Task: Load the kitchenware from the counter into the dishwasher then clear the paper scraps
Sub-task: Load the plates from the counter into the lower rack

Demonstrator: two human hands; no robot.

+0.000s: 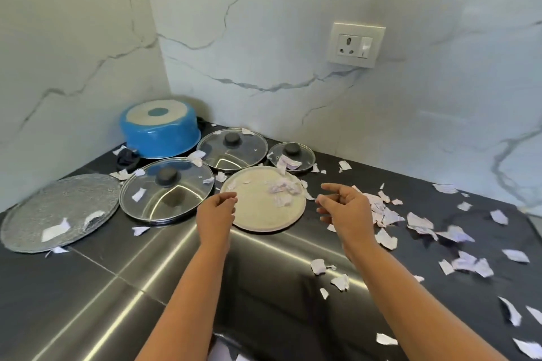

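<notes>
A cream round plate (258,211) lies on the dark counter (88,272) with crumpled paper scraps (283,190) on it. My left hand (217,211) hovers at its left rim, fingers loosely curled, holding nothing. My right hand (346,208) hangs just right of the plate, fingers relaxed and empty. Three glass lids lie flat: a large one (165,190) to the left, a middle one (231,149) behind, a small one (291,157) at the back right. A grey speckled platter (58,211) sits far left. An upturned blue pot (159,129) stands in the corner.
Torn paper scraps (425,226) litter the counter to the right and on the lids. Marble walls meet behind the pot; a wall socket (356,44) is at the upper right. A black cloth-like item (127,160) lies beside the pot. The counter's shiny front (264,287) runs below my arms.
</notes>
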